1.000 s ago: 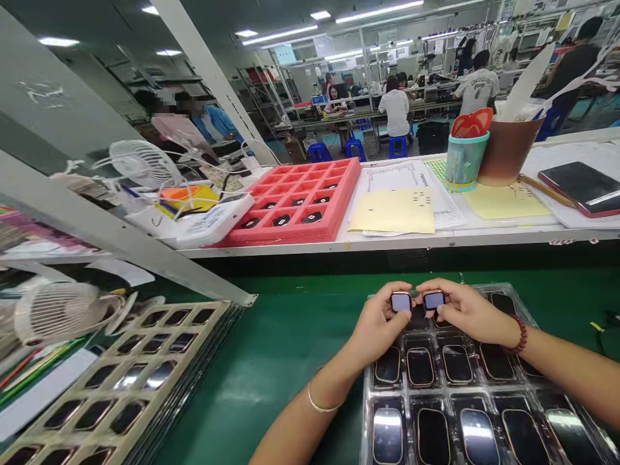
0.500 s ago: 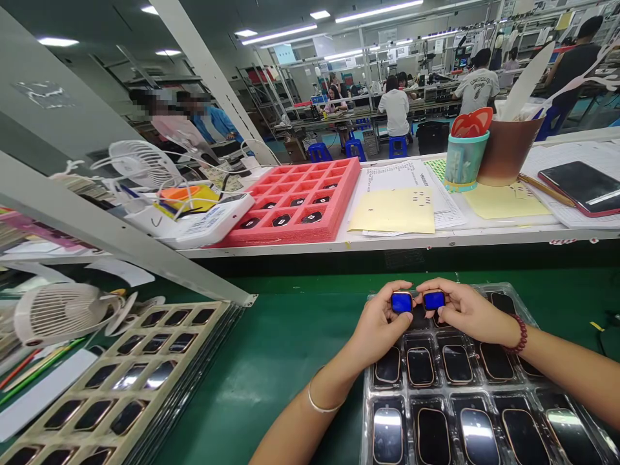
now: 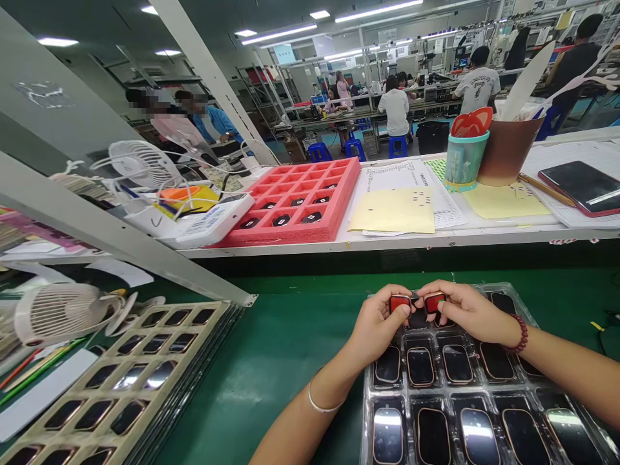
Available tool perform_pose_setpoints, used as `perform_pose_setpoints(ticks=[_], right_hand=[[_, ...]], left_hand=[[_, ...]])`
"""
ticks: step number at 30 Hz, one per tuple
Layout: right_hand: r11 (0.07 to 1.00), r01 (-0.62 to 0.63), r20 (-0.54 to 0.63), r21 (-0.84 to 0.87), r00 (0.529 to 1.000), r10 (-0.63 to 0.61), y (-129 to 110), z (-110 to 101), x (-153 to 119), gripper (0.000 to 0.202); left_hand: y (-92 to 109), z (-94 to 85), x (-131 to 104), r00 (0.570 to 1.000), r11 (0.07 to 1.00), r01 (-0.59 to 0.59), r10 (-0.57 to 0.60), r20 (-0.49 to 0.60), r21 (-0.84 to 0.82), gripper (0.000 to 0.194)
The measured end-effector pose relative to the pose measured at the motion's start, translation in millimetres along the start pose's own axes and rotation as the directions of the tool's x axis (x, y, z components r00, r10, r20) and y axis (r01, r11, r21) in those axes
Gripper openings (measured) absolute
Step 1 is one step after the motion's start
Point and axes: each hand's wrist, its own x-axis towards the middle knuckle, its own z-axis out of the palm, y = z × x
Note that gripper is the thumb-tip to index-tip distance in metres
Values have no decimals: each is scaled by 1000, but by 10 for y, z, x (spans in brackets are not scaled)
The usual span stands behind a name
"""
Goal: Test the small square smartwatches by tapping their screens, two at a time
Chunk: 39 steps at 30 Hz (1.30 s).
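My left hand [image 3: 380,323] is closed on a smartwatch [image 3: 399,303] whose lit screen is red, the thumb lying over its lower right corner. Close beside it, my right hand [image 3: 467,310] pinches a second smartwatch [image 3: 434,302], also red, with a small green patch near the thumb. Both are held over the far part of a clear plastic tray [image 3: 367,413]. Rows of dark-screened watches [image 3: 420,366] with gold-coloured rims sit in its pockets. My right forearm covers part of the tray's right side.
At left, stacked beige trays [image 3: 191,361] hold more dark watch faces, beside a white fan [image 3: 61,314]. The shelf [image 3: 300,248] ahead carries a red foam tray [image 3: 334,226], papers, a teal cup [image 3: 465,161], a brown pot [image 3: 508,152] and a phone [image 3: 584,185]. A slanted white post [image 3: 121,236] crosses the left.
Both held watch screens have gone from blue to red. My hands have barely moved, and my right thumb now lies nearer its screen.
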Motion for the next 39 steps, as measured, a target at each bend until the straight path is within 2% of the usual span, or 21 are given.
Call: perform_pose_setpoints(ticks=[10, 19, 31, 39], right_hand=[[998, -32, -18, 60, 999, 33, -56, 7, -21, 17], [999, -9, -45, 44, 999, 11, -62, 13, -23, 11], [997, 4, -61, 79, 998, 1, 16, -10, -1, 26], [996, 41, -63, 82, 997, -36, 19, -6, 2, 37]], left_hand=[[-5, -20, -8, 996, 996, 85, -84, 25, -34, 30], [10, -7, 11, 998, 998, 50, -49, 26, -28, 30], [-27, 5, 5, 998, 998, 40, -38, 45, -44, 30], [-35, -6, 2, 999, 1000, 15, -16, 41, 22, 32]])
